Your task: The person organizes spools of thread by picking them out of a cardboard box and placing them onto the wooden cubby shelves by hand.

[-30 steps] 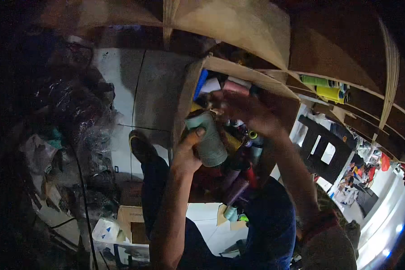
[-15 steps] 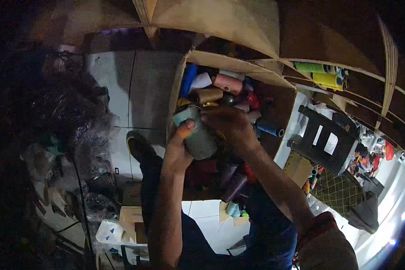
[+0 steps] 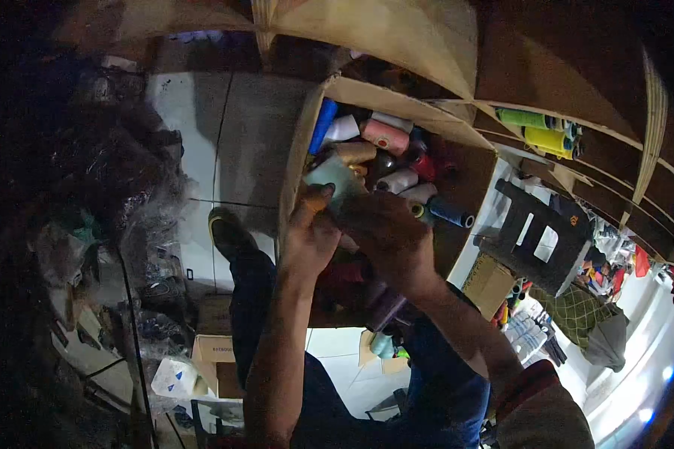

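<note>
"Look, there it goes! A second ago the right hand [image 3: 392,238] is a blur out over the cardboard box [image 3: 382,91]. Now it's tucked in close over the lower side of that pale green spool [image 3: 335,176]."

"And the left hand [image 3: 309,241] keeps its hold?"

"It does! Thumb laid across the spool, the other fingers mostly out of sight behind it."

"What about the fingers of the right?"

"Bent over, deep in shadow. I can't tell whether they're pinching thread or just pressing on the spool."

"Where exactly is it?"

"Up over the open box, towards the left wall. Can't say if it touches the heap underneath."

"Half a second back I can see its long grey-green side."

"Not any more! The right hand hides that part; only the paler end shows, tilted."

"So both hands are busy with this one spool, I'd say, and neither is rummaging."

"And with that arm lower than a second ago, more of the heap comes into view: the pink spool [image 3: 386,137], a white spool [image 3: 397,181], a dark blue spool [image 3: 451,213] over on the right."
</note>
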Demonstrator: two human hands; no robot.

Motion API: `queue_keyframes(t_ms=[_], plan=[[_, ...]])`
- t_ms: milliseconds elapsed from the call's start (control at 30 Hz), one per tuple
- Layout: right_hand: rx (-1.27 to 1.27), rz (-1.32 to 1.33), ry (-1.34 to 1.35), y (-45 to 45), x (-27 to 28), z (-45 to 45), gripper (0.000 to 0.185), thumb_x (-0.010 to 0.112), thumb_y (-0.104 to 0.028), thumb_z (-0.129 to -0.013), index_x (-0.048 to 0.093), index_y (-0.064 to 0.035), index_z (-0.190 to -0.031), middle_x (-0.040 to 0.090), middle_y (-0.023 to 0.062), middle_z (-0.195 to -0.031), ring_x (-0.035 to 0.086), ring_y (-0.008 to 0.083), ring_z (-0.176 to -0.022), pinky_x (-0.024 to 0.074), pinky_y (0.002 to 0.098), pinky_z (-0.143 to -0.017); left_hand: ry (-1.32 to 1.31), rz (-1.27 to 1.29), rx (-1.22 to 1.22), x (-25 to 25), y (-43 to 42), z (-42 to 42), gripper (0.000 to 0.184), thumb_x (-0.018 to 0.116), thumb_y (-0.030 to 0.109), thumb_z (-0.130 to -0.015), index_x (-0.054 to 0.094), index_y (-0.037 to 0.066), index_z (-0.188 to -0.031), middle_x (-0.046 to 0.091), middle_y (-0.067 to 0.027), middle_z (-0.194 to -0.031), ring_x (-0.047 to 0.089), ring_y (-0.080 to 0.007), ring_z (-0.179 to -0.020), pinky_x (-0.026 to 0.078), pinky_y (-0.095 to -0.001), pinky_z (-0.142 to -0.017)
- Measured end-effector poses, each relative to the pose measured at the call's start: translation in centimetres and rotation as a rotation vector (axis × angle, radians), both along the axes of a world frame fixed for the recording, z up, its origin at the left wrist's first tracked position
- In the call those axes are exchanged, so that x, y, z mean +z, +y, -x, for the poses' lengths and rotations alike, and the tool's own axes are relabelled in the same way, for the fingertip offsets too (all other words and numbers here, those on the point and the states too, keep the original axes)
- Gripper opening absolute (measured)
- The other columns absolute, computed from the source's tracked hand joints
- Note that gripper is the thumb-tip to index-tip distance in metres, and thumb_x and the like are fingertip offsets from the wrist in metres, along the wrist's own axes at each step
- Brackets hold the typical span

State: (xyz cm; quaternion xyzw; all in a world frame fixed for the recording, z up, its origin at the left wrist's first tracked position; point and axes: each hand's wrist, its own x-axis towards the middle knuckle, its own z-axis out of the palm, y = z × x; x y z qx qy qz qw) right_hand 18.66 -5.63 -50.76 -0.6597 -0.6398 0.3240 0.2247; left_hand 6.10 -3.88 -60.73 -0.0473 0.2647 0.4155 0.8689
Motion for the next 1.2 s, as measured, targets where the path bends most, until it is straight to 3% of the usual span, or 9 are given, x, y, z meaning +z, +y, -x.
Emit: queue_keyframes(t_ms=[100,367,567,667,733,967,1033,1133,1200], plan=[[0.071,-0.222,-0.135,-1.4,-2.7,-0.6,0.026,0.069,0.000,-0.067,0.069,-0.0089,-0.091,0.065,0.0072,-0.101,0.058,0.0221,-0.105,0.0422,0.0411,-0.096,0.322,0.007,-0.018,0.4,-0.8,-0.7,0.041,0.057,0.020,-0.087,0.046,0.001,-0.122,0.057,-0.0125,-0.111,0.056,-0.0229,-0.106,0.049,-0.0404,-0.088],[0.307,-0.163,-0.390,-3.7,-3.2,-1.8,0.039,0.071,-0.014,-0.065,0.067,-0.0132,-0.104,0.058,0.0061,-0.120,0.053,0.0232,-0.115,0.0341,0.0529,-0.101,0.237,0.032,-0.072,1.0,-0.4,-0.8,0.046,0.066,0.014,-0.081,0.045,0.003,-0.121,0.056,-0.0082,-0.108,0.059,-0.0180,-0.094,0.053,-0.0274,-0.072],[0.272,0.019,-0.078,-6.5,-2.6,-3.6,0.027,0.067,-0.008,-0.067,0.066,-0.0063,-0.094,0.063,0.0123,-0.104,0.056,0.0266,-0.107,0.0410,0.0445,-0.097,0.417,0.009,-0.147,1.2,-0.8,-1.7,0.051,0.071,0.019,-0.078,0.046,0.007,-0.121,0.054,-0.0058,-0.106,0.057,-0.0161,-0.093,0.050,-0.0271,-0.072],[-0.041,0.458,-0.239,-6.2,-0.8,-6.2,0.031,0.065,-0.006,-0.070,0.062,-0.0038,-0.101,0.061,0.0152,-0.102,0.057,0.0313,-0.099,0.0464,0.0415,-0.087,0.460,-0.023,-0.206,0.7,-1.0,-1.2,0.054,0.069,0.023,-0.078,0.043,0.012,-0.124,0.049,-0.0073,-0.115,0.053,-0.0203,-0.104,0.048,-0.0361,-0.082],[-0.177,0.319,-0.412,-7.4,-3.1,-9.8,0.040,0.063,-0.005,-0.071,0.057,-0.0007,-0.110,0.059,0.0170,-0.107,0.055,0.0337,-0.099,0.0451,0.0425,-0.085,0.473,-0.102,-0.196,-1.2,-1.6,-1.2,0.046,0.065,0.017,-0.082,0.044,0.012,-0.122,0.050,-0.0073,-0.118,0.055,-0.0235,-0.104,0.053,-0.0377,-0.078],[-0.027,0.521,-0.985,-13.1,-11.4,-16.6,0.046,0.061,-0.015,-0.073,0.052,0.0028,-0.115,0.056,0.0191,-0.113,0.049,0.0390,-0.107,0.0410,0.0415,-0.091,0.481,-0.159,-0.158,-2.1,-2.6,-1.2,0.051,0.068,0.026,-0.078,0.047,0.008,-0.120,0.052,-0.0075,-0.110,0.054,-0.0221,-0.101,0.046,-0.0379,-0.086],[0.051,0.779,-1.000,-10.4,-8.7,-15.7,0.048,0.061,-0.018,-0.073,0.052,0.0010,-0.116,0.056,0.0187,-0.113,0.049,0.0400,-0.106,0.0411,0.0409,-0.092,0.328,0.055,-0.169,-0.3,-1.9,-1.4,0.047,0.067,0.025,-0.079,0.049,0.006,-0.118,0.053,-0.0079,-0.108,0.056,-0.0217,-0.099,0.047,-0.0377,-0.084],[-0.273,0.628,-0.369,-8.3,-5.8,-14.9,0.043,0.062,-0.018,-0.073,0.054,-0.0032,-0.113,0.057,0.0187,-0.111,0.051,0.0366,-0.104,0.0410,0.0402,-0.093,0.325,0.028,-0.164,-0.4,-1.7,-1.5,0.043,0.065,0.024,-0.082,0.049,0.005,-0.117,0.053,-0.0079,-0.109,0.055,-0.0203,-0.102,0.048,-0.0367,-0.083],[-0.006,0.366,-0.498,-10.7,-10.4,-15.6,0.042,0.063,-0.017,-0.072,0.055,-0.0055,-0.112,0.058,0.0196,-0.108,0.053,0.0361,-0.102,0.0427,0.0415,-0.091,0.410,0.015,-0.227,-0.1,-1.9,-1.1,0.044,0.065,0.027,-0.082,0.049,0.006,-0.117,0.054,-0.0080,-0.107,0.055,-0.0199,-0.102,0.047,-0.0365,-0.083]])
